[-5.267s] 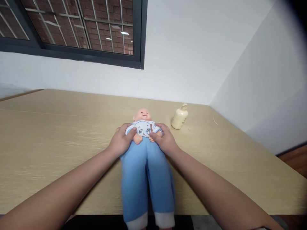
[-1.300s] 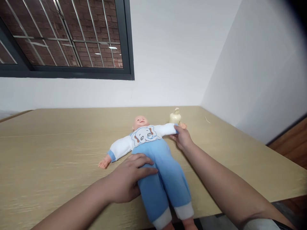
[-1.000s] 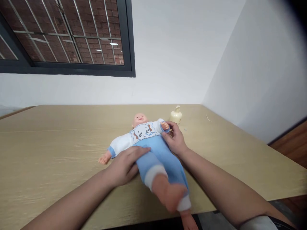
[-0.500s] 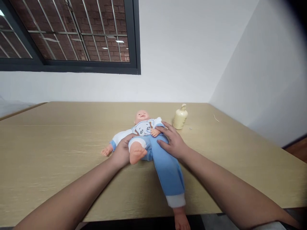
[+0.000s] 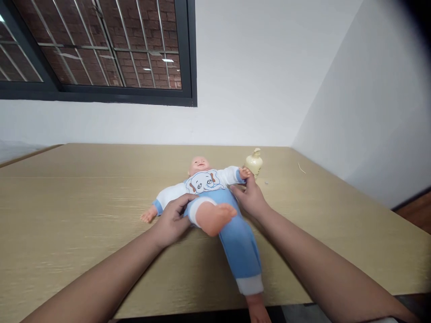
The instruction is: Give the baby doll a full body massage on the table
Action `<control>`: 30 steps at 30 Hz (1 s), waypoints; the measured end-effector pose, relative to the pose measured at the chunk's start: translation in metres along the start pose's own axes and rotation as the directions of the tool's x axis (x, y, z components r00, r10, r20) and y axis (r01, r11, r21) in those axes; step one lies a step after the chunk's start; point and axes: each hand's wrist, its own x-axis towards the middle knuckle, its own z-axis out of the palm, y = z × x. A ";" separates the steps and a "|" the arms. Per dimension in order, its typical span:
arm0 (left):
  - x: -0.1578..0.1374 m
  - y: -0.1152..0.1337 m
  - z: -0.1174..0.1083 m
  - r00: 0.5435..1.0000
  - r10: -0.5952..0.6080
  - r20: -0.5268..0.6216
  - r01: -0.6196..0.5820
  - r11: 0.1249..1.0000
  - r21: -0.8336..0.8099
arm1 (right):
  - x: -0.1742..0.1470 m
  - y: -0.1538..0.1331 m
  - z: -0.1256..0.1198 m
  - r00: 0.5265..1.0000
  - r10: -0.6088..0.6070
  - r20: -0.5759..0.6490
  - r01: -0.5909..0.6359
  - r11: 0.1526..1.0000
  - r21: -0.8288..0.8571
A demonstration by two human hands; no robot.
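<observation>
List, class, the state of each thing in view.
Doll: lying face up
Doll's raised leg: bent, foot lifted
Other leg: extended
Left hand: holding the raised leg
Right hand: at the doll's arm, grip unclear
Bottle: upright, partly hidden
String: lying on the table
Window: barred

I see a window (image 5: pixel 111 49) at far left, metal bars (image 5: pixel 143 31) and brick (image 5: pixel 133 68) behind its glass. A white wall (image 5: pixel 256 76) backs the table (image 5: pixel 84 202). At far right I make out a cream bottle (image 5: pixel 254 162), upright, and right of it a thin string (image 5: pixel 302 168) lying flat.
</observation>
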 end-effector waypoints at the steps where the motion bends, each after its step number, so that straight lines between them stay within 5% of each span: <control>1: -0.003 0.001 -0.001 0.999 0.030 0.031 -0.031 0.999 0.039 | 0.003 0.002 -0.003 0.997 0.083 0.005 -0.083 0.996 -0.028; 4: -0.006 0.005 -0.002 0.986 0.131 0.103 -0.145 0.980 0.135 | 0.009 0.006 -0.013 0.971 0.202 0.128 -0.181 0.970 -0.164; 9: -0.005 0.013 -0.002 0.933 0.256 0.255 -0.311 0.928 0.205 | 0.008 0.001 -0.025 0.944 0.231 0.235 -0.106 0.888 -0.447; 14: -0.007 0.018 -0.006 0.913 0.162 0.374 -0.262 0.937 0.232 | 0.004 -0.007 -0.026 0.933 0.254 0.255 -0.040 0.778 -0.627; 19: -0.010 0.036 -0.014 0.870 0.025 0.493 -0.183 0.944 0.274 | 0.001 -0.008 -0.019 0.920 0.228 0.319 0.027 0.775 -0.632; 30: -0.002 0.065 0.000 0.743 0.138 0.655 -0.515 0.744 0.426 | 0.001 0.004 -0.003 0.912 0.122 0.392 0.133 0.815 -0.564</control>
